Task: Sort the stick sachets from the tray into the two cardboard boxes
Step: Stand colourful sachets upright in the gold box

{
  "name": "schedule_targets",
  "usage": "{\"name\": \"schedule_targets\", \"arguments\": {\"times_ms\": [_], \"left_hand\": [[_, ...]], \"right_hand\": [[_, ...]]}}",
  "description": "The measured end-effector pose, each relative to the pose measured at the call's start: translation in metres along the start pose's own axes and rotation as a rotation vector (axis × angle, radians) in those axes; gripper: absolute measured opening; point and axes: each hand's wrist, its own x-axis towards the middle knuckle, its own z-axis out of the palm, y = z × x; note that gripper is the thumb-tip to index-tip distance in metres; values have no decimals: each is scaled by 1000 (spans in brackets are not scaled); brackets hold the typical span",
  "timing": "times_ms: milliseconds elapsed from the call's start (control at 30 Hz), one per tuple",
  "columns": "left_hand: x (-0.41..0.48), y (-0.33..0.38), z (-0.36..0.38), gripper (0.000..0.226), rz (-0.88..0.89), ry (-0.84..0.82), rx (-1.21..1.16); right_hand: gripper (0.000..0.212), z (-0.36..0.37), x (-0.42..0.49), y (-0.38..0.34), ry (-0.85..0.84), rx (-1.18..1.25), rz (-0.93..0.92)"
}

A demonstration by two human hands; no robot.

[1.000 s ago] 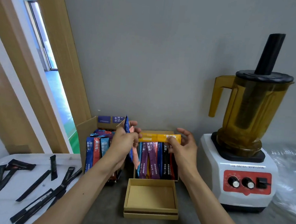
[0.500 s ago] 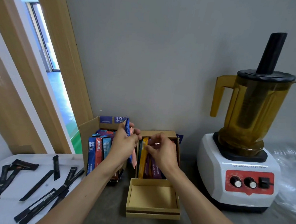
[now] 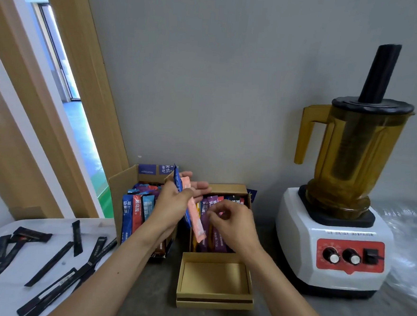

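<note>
Tray point(image 3: 57, 228) at left: black sachets point(image 3: 76, 238) scattered. Left hand point(image 3: 172, 204) between left box point(image 3: 123, 184) and right box point(image 3: 227, 188), fingers extended, thumb pinning blue sachet point(image 3: 177, 182) and pink sachet point(image 3: 195, 218). Right hand point(image 3: 232, 223) curled over right box's upright sachets point(image 3: 207, 231); cannot tell if pinching one.

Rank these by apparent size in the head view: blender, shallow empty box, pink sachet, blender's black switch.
1. blender
2. shallow empty box, which is also nearest the camera
3. pink sachet
4. black switch
</note>
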Motion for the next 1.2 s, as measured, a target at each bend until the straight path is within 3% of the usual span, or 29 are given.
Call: {"name": "schedule_targets", "arguments": {"times_ms": [100,167,267,400,667,733,800,867,933,1000,1067,1200], "left_hand": [[2,-5,2,36,-10,-59,-45],[5,-8,6,33,-23,-89,-70],[7,-9,9,23,6,-95,-33],[9,-9,6,11,84,-49,217],[15,-7,9,7,89,-1,374],[16,-5,7,8,117,20,384],[16,-4,0,12,165,46,444],[13,-1,-4,17,135,-48,520],[8,-1,-3,19,10,-188,603],[4,-3,0,26,-57,-216,647],[3,-2,1,38,-62,-133,607],[-1,1,3,32,-193,-44,202]], "right_hand": [[15,-14,-6,-6,-203,325,71],[26,-16,-10,-4,-263,390,84],[34,-16,-11,6,-202,401,102],[38,-20,-13,17,-193,420,110],[25,-18,-14,16,-262,331,79],[25,-20,-13,20,-203,426,148],[26,-24,-13,22,-76,698,282],[29,-30,-11,20,29,996,361],[27,-33,-5,17,105,1119,342],[27,-31,3,13,157,1002,276],[30,-27,10,11,187,747,207],[23,-26,22,7,180,499,154]]}}
